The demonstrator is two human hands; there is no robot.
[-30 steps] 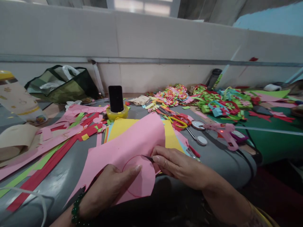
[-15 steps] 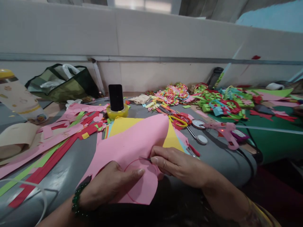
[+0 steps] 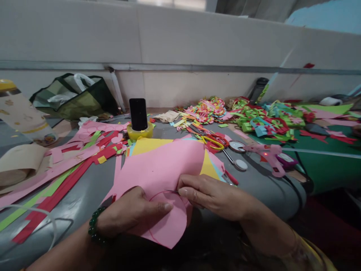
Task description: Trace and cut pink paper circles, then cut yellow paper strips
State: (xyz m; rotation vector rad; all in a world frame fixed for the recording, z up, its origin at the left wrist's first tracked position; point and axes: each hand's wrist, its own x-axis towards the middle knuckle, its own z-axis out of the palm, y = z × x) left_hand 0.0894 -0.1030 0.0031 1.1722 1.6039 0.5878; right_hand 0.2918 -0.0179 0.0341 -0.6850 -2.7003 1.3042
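Note:
My left hand, wearing a green bead bracelet, pinches a large pink paper sheet, thumb on top and fingers hidden beneath. A round line is drawn in red on the paper near the thumb. My right hand is closed around scissors; only a thin dark blade shows at the line's upper edge, and the handles are hidden in the fist. Beneath the pink sheet lie yellow sheets and other coloured ones.
Behind stands a phone in a yellow tape roll. To the right lie yellow-handled scissors, a pink glue gun and heaped paper flowers. Leftward are paper strips, a bottle and a bag.
The scissors blade has closed down from sticking out over the paper to lying along the drawn line. The paper's lower corner has swung slightly left and down. Both hands keep their hold.

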